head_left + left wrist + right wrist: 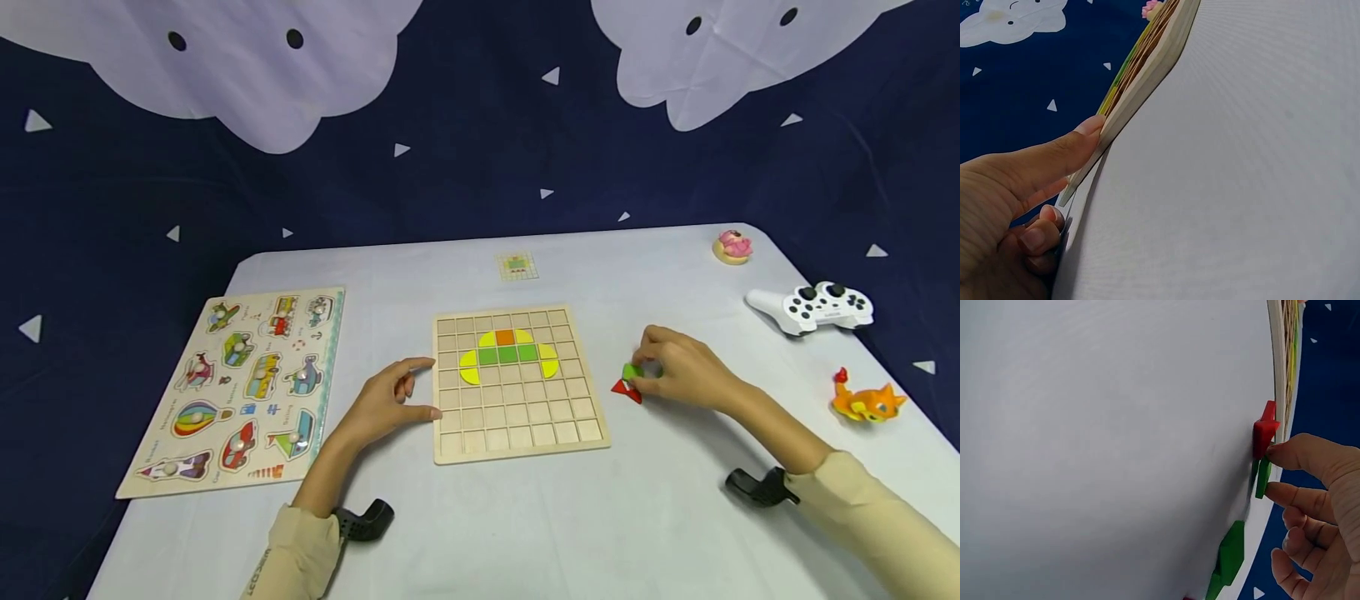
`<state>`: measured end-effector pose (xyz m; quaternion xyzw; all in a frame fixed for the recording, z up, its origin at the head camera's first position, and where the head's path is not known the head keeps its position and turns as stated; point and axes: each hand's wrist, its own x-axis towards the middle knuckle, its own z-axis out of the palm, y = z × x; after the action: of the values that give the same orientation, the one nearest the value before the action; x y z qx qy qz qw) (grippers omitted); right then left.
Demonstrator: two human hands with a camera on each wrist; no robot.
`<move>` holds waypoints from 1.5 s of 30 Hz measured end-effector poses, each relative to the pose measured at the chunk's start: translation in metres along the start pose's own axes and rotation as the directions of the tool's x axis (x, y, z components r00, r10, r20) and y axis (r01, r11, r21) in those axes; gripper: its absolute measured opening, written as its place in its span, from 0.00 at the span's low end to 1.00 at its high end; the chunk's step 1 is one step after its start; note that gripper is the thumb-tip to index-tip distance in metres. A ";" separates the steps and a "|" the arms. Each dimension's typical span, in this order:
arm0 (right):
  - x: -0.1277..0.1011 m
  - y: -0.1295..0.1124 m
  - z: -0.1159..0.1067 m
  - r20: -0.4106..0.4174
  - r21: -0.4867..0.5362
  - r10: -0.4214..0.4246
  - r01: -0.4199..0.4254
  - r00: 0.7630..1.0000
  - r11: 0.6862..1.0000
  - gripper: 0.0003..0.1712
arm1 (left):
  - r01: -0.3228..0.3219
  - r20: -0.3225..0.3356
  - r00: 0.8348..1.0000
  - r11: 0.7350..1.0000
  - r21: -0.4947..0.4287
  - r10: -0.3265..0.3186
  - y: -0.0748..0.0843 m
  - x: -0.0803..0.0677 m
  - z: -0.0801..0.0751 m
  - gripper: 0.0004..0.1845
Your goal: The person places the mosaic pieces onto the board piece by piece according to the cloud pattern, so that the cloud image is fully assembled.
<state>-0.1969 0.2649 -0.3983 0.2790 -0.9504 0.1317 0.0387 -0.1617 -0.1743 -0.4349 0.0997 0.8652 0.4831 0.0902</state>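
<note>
The hands are apart. Over the middle of the white-covered table [525, 533], the left hand [386, 400] rests thumb and index finger against the left edge of the wooden grid board [537, 413], presumably to steady it. To the board's right, the right hand [684, 371] pinches a green tile [1263, 478] by opposite edges, likely to keep its faces clear; a red tile [1265, 434] is right by it. On the board, yellow rounded tiles [470, 376] flank a row of green squares [507, 353], an orange square [506, 337] above.

Near the table's left edge lies a knobbed vehicle puzzle [204, 340]; by the right edge, an orange toy animal [870, 405], then a white game controller [813, 308]. Near the far edge, a gridded card [517, 266] sits perhaps within easy sight; a pink figurine [732, 247] stands by the far right corner.
</note>
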 end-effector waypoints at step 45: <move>0.105 -0.113 0.038 0.057 0.064 -0.337 0.334 0.940 0.940 0.11 | 0.001 0.001 1.000 1.000 -0.016 -0.001 0.000 0.000 0.000 0.41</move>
<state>-0.2246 0.1087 -0.3934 0.4422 -0.8858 0.1394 0.0212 -0.1618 -0.1740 -0.4345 0.0987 0.8614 0.4898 0.0915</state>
